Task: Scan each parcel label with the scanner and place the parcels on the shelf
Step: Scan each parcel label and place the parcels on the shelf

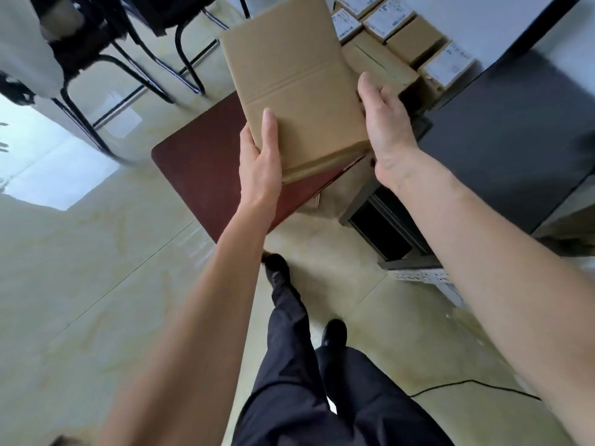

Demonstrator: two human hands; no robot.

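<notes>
While both arms reached forward, one brown parcel was held above the red bench: left hand fingers clasping its near-left corner, right hand flat against its right side. Labelled parcels lay far right.

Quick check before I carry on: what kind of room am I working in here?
Probably an office or back room used for sorting parcels, not a proper warehouse. Labelled cardboard boxes are stacked by a dark cabinet, black-framed chairs stand on a glossy tiled floor, and both hands hold a plain parcel.
</notes>
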